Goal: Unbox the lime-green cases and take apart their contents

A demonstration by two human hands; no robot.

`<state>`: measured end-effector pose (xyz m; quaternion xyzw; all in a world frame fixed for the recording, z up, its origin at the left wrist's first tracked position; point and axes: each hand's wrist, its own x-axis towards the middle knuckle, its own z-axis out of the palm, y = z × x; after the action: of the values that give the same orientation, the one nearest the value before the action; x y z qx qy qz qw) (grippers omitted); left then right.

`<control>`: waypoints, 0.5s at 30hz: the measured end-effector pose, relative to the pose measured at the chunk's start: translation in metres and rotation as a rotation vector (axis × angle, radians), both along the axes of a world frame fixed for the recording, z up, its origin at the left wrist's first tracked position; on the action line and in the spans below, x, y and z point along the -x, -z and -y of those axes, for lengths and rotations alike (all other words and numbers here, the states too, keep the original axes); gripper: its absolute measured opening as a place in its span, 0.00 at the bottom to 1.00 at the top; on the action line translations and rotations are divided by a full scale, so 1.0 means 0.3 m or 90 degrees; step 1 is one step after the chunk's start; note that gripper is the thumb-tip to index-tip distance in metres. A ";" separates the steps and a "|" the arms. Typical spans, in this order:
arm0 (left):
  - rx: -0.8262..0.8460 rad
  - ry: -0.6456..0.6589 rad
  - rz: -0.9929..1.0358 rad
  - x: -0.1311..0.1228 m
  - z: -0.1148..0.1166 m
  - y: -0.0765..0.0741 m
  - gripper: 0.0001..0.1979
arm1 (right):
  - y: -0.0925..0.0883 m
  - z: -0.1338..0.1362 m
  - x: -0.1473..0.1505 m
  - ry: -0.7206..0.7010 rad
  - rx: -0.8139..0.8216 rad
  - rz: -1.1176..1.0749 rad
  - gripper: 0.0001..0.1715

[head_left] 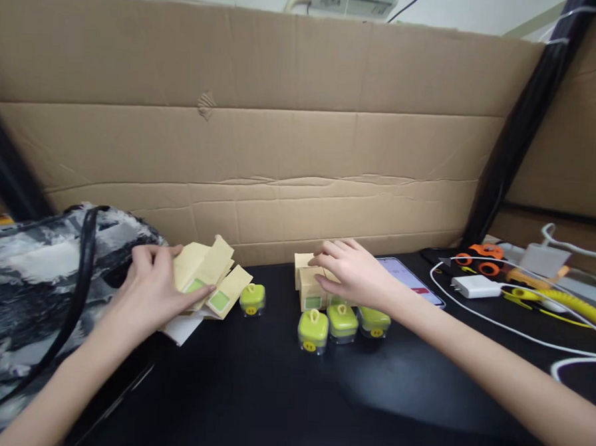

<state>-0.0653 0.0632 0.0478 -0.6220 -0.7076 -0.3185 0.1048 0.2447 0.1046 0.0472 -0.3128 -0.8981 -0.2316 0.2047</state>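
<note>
Black table | left hand on flat cartons | right hand on box

Right hand hides part of the boxes.

Matt kraft-paper flat cartons, corrugated cardboard backdrop, glossy green plastic-looking cases with clear bases, smooth black semi-gloss tabletop, bag probably printed cloth.

A stack of flat yellow cartons is gripped by the left hand, while an assembled yellow box is touched by the right hand beside green-lidded items on the black tabletop.
</note>
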 end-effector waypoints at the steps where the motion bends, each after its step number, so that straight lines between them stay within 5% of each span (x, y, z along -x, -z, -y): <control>1: -0.006 0.024 -0.019 -0.002 0.003 0.002 0.41 | 0.010 -0.027 0.005 0.009 0.014 0.010 0.11; 7: 0.008 0.031 -0.153 -0.002 0.021 0.004 0.24 | 0.093 -0.063 0.022 0.058 0.097 0.060 0.14; 15: 0.060 0.070 -0.189 -0.035 0.005 0.072 0.23 | 0.090 -0.052 0.024 0.070 0.159 0.036 0.15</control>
<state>-0.0549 0.0619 0.0263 -0.7043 -0.6632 -0.1952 0.1614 0.2376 0.1201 0.0201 -0.3782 -0.9068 -0.1373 0.1260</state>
